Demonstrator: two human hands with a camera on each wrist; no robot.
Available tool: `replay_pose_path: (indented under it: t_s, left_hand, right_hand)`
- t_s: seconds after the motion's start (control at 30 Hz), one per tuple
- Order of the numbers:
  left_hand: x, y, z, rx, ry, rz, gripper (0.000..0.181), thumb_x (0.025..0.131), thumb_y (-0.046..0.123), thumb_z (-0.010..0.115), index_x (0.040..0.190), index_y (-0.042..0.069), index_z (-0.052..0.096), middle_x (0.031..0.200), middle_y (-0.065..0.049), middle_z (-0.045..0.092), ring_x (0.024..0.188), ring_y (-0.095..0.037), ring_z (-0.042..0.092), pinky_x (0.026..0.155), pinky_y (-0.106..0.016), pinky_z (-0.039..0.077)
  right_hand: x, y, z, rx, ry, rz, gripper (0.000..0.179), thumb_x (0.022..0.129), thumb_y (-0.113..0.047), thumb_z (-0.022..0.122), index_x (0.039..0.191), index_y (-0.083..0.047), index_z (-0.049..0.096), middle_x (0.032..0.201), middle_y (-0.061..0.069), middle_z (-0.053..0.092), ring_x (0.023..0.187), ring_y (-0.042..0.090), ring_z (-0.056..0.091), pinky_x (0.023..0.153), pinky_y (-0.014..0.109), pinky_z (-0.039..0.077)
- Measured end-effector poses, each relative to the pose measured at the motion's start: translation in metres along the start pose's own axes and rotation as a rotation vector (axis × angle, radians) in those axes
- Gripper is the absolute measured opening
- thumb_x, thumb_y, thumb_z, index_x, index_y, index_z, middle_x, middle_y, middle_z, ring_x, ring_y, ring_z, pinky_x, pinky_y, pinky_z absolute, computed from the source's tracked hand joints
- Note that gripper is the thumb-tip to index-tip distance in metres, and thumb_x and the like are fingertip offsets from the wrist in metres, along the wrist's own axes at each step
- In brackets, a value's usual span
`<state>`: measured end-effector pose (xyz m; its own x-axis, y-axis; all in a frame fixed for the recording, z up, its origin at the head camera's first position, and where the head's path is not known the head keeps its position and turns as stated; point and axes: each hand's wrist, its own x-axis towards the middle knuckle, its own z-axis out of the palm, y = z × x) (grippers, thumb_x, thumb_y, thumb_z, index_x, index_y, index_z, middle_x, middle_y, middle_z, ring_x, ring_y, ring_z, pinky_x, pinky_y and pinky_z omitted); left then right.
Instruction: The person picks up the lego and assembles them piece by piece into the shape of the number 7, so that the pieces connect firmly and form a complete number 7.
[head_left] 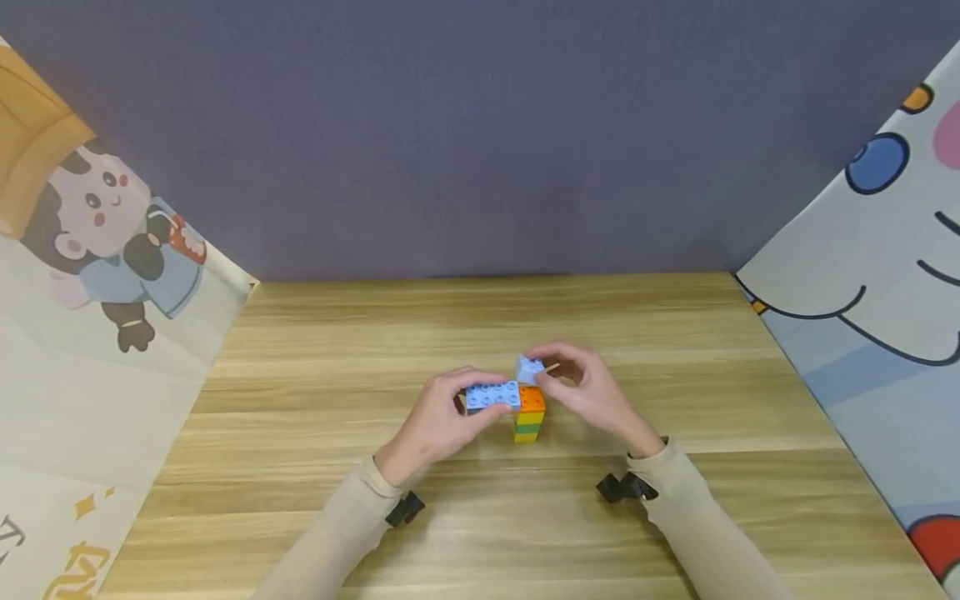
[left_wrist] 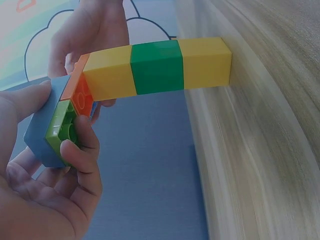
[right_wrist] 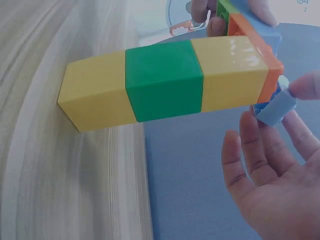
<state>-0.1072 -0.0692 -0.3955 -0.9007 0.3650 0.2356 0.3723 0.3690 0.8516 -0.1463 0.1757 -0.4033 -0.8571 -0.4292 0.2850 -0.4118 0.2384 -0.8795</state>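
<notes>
A tower of yellow and green bricks (left_wrist: pixel 157 67) stands upright on the table, topped by an orange brick (head_left: pixel 533 400). My left hand (head_left: pixel 442 421) grips a long light-blue brick (head_left: pixel 492 397) between thumb and fingers; it reaches out leftward from over the orange brick. Beneath its overhang, in the left wrist view, is a light-green brick (left_wrist: pixel 56 131), with my fingertips against it. My right hand (head_left: pixel 592 396) pinches a small light-blue brick (right_wrist: pixel 278 108) beside the tower's top. Whether that small brick touches the orange one is unclear.
The wooden table (head_left: pixel 337 350) surrounds the tower. A grey-blue partition (head_left: pixel 480 150) rises along its back edge. Panels printed with cartoons stand at the left (head_left: pixel 112 350) and right (head_left: pixel 847 350).
</notes>
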Motion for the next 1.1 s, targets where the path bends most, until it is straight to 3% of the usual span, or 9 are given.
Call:
replay_pose_path:
  t_s: [0.27, 0.6, 0.9, 1.1]
  left_hand:
    - [0.001, 0.001, -0.001, -0.012, -0.003, -0.006, 0.033, 0.085, 0.042, 0.077, 0.117, 0.032, 0.072, 0.106, 0.015, 0.071, 0.079, -0.008, 0.062, 0.064, -0.029, 0.056]
    - [0.001, 0.001, -0.002, -0.011, -0.009, -0.015, 0.033, 0.086, 0.041, 0.077, 0.116, 0.031, 0.072, 0.107, 0.015, 0.07, 0.082, -0.008, 0.062, 0.066, -0.032, 0.056]
    - [0.0, 0.002, -0.002, -0.029, -0.015, -0.02, 0.032, 0.086, 0.039, 0.077, 0.116, 0.031, 0.072, 0.107, 0.013, 0.07, 0.083, -0.009, 0.063, 0.066, -0.032, 0.057]
    - [-0.002, 0.001, -0.003, -0.019, -0.014, -0.026, 0.033, 0.086, 0.042, 0.076, 0.117, 0.031, 0.071, 0.107, 0.014, 0.07, 0.079, -0.009, 0.062, 0.063, -0.032, 0.056]
  right_hand:
    - [-0.007, 0.001, 0.004, 0.022, 0.01, -0.046, 0.024, 0.093, -0.002, 0.065, 0.116, -0.006, 0.067, 0.116, 0.013, 0.069, 0.099, 0.016, 0.065, 0.085, 0.03, 0.058]
    - [-0.013, -0.001, 0.008, 0.04, -0.003, -0.072, 0.029, 0.089, 0.001, 0.068, 0.117, -0.008, 0.067, 0.115, 0.009, 0.07, 0.098, 0.02, 0.065, 0.087, 0.031, 0.057]
    - [-0.016, 0.001, 0.013, -0.015, 0.012, -0.097, 0.03, 0.089, -0.004, 0.07, 0.119, -0.01, 0.067, 0.11, 0.005, 0.071, 0.092, 0.02, 0.064, 0.085, 0.03, 0.056]
    - [-0.017, 0.0, 0.017, -0.056, 0.056, -0.077, 0.025, 0.098, -0.006, 0.059, 0.122, -0.008, 0.066, 0.115, 0.009, 0.071, 0.1, 0.012, 0.065, 0.089, 0.028, 0.055]
